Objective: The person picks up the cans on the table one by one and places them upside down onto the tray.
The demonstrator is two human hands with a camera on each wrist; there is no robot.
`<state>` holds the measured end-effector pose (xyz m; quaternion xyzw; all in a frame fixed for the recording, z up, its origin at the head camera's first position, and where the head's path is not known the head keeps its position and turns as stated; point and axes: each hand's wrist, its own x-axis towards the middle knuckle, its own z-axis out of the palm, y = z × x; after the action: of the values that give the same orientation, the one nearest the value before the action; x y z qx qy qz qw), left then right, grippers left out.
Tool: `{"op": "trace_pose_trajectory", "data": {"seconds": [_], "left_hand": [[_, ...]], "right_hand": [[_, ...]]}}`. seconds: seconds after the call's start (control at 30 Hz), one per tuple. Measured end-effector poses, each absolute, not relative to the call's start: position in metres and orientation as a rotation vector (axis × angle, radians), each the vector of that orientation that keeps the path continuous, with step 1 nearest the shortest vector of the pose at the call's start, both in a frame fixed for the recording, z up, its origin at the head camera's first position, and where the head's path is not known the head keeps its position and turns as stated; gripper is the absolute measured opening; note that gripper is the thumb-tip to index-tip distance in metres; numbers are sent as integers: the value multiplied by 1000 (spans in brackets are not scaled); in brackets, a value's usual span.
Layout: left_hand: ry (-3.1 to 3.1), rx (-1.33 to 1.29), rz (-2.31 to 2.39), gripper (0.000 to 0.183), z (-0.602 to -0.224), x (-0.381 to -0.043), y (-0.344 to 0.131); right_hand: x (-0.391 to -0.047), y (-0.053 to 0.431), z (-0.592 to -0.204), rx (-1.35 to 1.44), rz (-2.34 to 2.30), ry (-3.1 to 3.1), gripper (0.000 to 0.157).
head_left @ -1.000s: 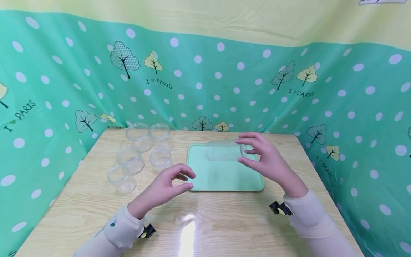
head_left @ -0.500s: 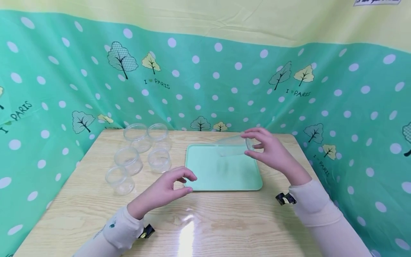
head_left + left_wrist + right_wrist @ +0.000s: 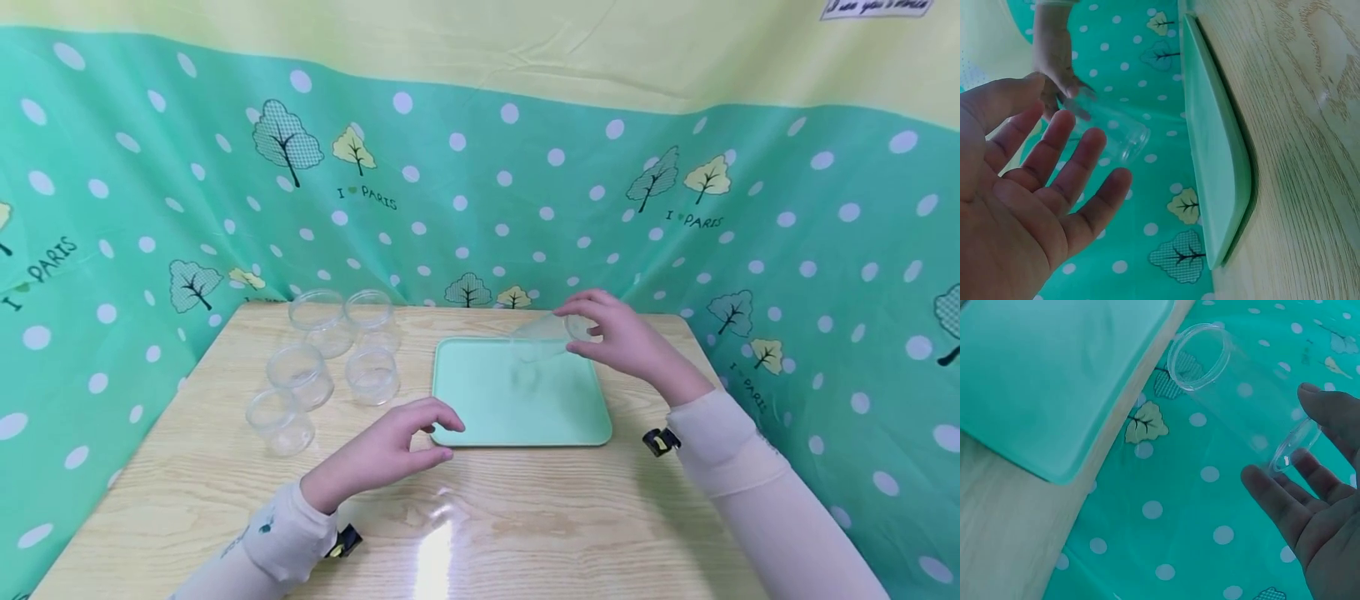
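Right hand pinches one end of a tilted clear jar right of the frame's centre, raised off the green tray; left hand, lower left of centre, is loosely spread.

A teal-green fabric backdrop with pale round dots walls in the left, far and right sides, topped by a pale yellow fabric band, lightly creased. Checked blue-green printed trees and small yellow printed trees stand beside black "I PARIS" lettering. A dark-bordered rectangular label sits far right, cut off. The pale, wood-grained surface carries a white streak of reflected light near the middle.
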<state>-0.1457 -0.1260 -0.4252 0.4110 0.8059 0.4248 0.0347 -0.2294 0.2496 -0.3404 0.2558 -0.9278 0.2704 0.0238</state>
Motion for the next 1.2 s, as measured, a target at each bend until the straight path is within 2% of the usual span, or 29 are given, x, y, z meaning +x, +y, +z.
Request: {"op": "trace_pose_trajectory", "data": {"seconds": [0.57,1.2], "left_hand": [[2495,1287,1172,29,-426,-141,-124],[2501,1305,1110,27,-425,-142,-125]], "right_hand": [[-260,242,-328,782,624,-3099,49],[-286,237,-337,667,443,-3245,45]]}}
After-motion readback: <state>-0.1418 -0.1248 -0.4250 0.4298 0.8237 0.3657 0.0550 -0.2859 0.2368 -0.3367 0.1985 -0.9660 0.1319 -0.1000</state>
